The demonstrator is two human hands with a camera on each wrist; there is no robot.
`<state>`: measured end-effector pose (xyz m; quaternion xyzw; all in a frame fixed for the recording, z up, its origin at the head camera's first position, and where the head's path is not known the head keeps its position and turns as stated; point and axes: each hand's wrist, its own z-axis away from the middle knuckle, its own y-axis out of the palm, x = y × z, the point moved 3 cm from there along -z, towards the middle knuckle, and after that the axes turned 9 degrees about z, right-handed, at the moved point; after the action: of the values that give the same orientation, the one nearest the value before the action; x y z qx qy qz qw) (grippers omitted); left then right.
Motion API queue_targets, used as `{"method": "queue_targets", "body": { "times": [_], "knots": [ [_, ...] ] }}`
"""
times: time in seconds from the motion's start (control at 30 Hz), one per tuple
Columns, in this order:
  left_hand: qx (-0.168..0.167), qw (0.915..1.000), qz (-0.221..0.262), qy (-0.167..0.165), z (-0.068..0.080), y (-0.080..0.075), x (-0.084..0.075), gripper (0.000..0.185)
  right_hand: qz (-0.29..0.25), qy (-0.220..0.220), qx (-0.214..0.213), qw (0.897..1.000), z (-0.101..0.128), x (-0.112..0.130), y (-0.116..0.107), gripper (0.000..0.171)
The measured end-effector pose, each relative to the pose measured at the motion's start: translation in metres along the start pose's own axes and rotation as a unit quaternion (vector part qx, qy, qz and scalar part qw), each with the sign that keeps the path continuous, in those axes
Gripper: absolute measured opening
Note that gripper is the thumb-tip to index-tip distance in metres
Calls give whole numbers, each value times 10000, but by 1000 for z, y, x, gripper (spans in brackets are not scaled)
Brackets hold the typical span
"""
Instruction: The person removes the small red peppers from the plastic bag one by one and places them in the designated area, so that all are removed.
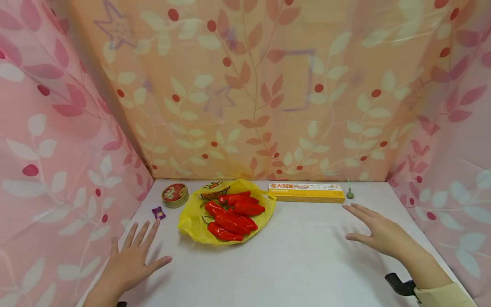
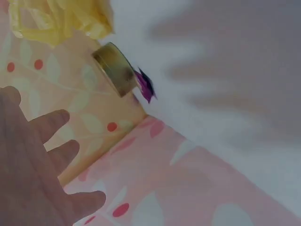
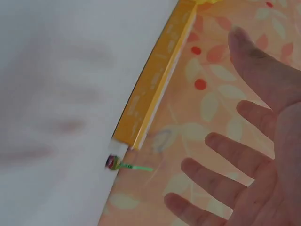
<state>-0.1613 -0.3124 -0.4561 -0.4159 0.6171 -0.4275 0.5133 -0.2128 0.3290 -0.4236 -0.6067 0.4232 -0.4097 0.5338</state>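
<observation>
My left hand (image 1: 132,258) hovers over the table's left side with fingers spread, holding nothing; its fingertips are near a purple wrapped candy (image 1: 158,212). My right hand (image 1: 379,230) is held over the right side, fingers extended and thumb apart, also holding nothing. A lollipop (image 1: 350,194) with a green stick stands just beyond its fingertips, beside a long yellow pasta box (image 1: 307,194). Between the hands, towards the back, an opened yellow plastic bag (image 1: 188,217) holds several red peppers (image 1: 232,221). A round tin (image 1: 174,195) with a red lid sits left of the bag.
The white table (image 1: 299,264) is walled at the back by an orange leaf-print cloth (image 1: 261,94). Pink leaf-print cloths close off the left (image 1: 65,128) and right (image 1: 456,140) sides. Box, bag and tin stand near the back cloth.
</observation>
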Motion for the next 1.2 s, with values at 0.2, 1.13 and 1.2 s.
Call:
{"method": "queue_targets", "body": {
  "times": [0.2,1.13,1.2],
  "knots": [
    [208,9904,1354,171,-8,9,-11,95,-531,14,-38,9986,-15,22,7,84],
    [-271,7957,5956,-1069,-58,45,-42,63,-2275,-1013,-300,9680,-104,134,38,55],
    [-306,7919,5997,-1114,-60,48,-44,58,-2361,-1095,-278,9651,-113,141,38,53]
  ]
}}
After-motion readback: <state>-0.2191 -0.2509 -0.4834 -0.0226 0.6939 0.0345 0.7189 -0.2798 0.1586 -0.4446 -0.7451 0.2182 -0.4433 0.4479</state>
